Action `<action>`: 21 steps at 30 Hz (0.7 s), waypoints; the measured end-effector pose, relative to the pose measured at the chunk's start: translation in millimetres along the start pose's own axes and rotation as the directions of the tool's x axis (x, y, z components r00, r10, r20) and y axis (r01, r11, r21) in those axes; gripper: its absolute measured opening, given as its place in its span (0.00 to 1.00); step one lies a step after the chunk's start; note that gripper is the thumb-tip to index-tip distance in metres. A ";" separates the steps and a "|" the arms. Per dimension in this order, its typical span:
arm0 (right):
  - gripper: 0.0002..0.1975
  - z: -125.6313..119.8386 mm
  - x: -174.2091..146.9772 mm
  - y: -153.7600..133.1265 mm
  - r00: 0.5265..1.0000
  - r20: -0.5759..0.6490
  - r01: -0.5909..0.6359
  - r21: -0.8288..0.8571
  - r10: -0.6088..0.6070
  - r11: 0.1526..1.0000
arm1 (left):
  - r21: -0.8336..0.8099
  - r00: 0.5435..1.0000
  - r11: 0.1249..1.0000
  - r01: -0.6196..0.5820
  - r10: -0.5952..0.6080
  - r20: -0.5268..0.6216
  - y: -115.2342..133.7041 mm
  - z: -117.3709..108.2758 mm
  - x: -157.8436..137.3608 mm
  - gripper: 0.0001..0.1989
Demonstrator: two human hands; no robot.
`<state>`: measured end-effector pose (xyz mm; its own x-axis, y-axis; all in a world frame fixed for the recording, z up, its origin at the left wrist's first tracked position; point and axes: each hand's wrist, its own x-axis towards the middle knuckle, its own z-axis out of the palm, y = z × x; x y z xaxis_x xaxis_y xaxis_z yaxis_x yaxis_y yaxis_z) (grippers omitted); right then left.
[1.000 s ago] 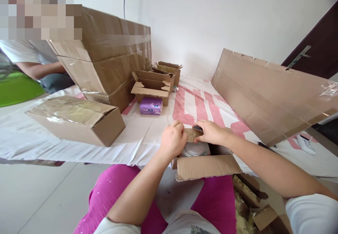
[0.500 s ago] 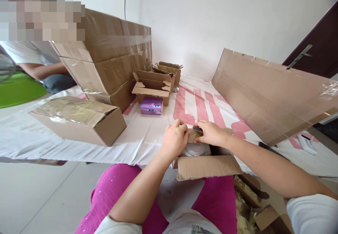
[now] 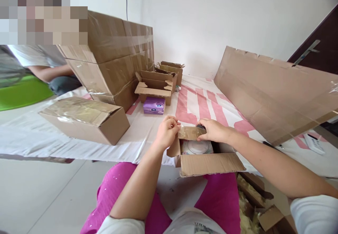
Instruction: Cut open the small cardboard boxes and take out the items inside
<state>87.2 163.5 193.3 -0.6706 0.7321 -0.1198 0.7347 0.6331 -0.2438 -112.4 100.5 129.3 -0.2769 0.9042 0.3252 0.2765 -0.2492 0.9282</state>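
A shiny brown strip of packing tape (image 3: 190, 133) spans the space between my hands, along the far side of an open cardboard box (image 3: 211, 164). My left hand (image 3: 168, 132) pinches at its left end, fingertips together. My right hand (image 3: 213, 131) is closed around a small black object (image 3: 202, 126), mostly hidden by the fingers, with the thumb against the strip's right end. Whether the strip lies on a box flap cannot be made out. Inside the box sits a flower-patterned pack with a white oval lid (image 3: 198, 147). The near flap hangs outward over my lap.
A taped carton (image 3: 86, 119) and a stack of cartons (image 3: 116, 57) stand left. Beyond are a purple tissue pack (image 3: 154, 106) and open boxes (image 3: 155, 86). A large cardboard panel (image 3: 274, 93) leans right. Another person's arm (image 3: 54, 72) shows behind the stack.
My left hand has moved left, away from the right hand, and more of the brown strip shows between them. The right hand stays nearly in place. The view has shifted slightly.
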 end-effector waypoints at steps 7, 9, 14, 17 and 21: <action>0.27 -2.1 2.2 0.0 1.000 0.012 -0.018 0.011 0.017 1.000 | -0.239 0.985 0.955 0.174 -0.169 0.044 1.5 -2.6 -1.3 0.13; 0.27 -2.2 2.3 0.9 1.000 0.014 -0.011 0.007 0.011 1.000 | -0.333 0.975 0.916 0.222 -0.202 0.092 1.8 -3.8 -1.0 0.12; 0.28 -2.7 2.1 0.8 1.000 0.018 -0.008 0.003 0.008 1.000 | -0.457 0.950 0.834 0.309 -0.250 0.186 -0.3 -8.6 0.4 0.10; 0.28 -2.8 2.9 -0.1 1.000 0.022 -0.016 0.001 0.016 1.000 | -0.462 0.934 0.823 0.332 -0.219 0.281 -1.7 -14.3 0.9 0.09; 0.27 -3.2 2.8 -0.8 0.999 0.030 -0.009 -0.023 0.010 1.000 | -0.441 0.914 0.847 0.297 -0.118 0.388 -3.4 -22.3 2.2 0.11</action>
<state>85.1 165.8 196.3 -0.6659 0.7306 -0.1512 0.7432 0.6318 -0.2203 -134.5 95.6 130.8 0.0714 0.9906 0.1170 -0.2536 -0.0955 0.9626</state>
